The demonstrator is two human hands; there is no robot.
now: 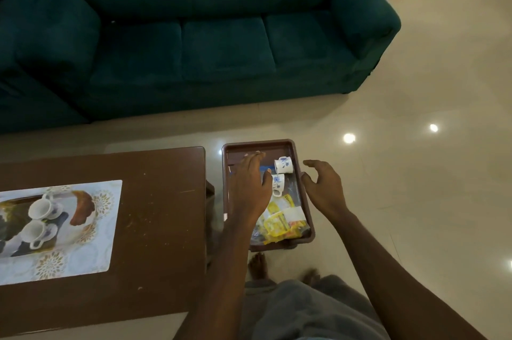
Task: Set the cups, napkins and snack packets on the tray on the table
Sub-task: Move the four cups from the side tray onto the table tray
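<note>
- Stretching across the far side: a dark green sofa point(194, 43), taking no part in the job.
- Gleaming underneath: a pale tiled floor point(415, 173), apparently bearing the tray.
- Standing to the left: a brown worktop point(166, 215), carrying only a printed placemat point(108, 201) and not yet carrying the tray.
- Lying just beside the worktop's right end and lower than its top: the brown tray point(257, 143), with its long axis running straight away from the person.
- Hovering over the tray's left half: the left grip point(249, 187), fingers straight and spread, holding nothing. Thumb sitting just beside the nearer cup; touching or not, impossible telling.
- Hanging just outside the tray's right long rim: the right grip point(324, 187), fingers loosely curled and well apart from the thumb, holding nothing.
- Judging from this: bracketing the tray across its short width, one grip to each long side, with the worktop lying leftward, nearer the left grip. Probably needing a level lift by both long rims and a carry to the left.
- Piling up in the tray's near end: yellow snack packets point(279, 220) among clear wrapping; napkins not clearly showing.
- Lying tipped on their sides in the tray's far half: two white flowered cups, the farther cup point(284, 165) and the nearer cup point(278, 184), likely rolling if tilted.
</note>
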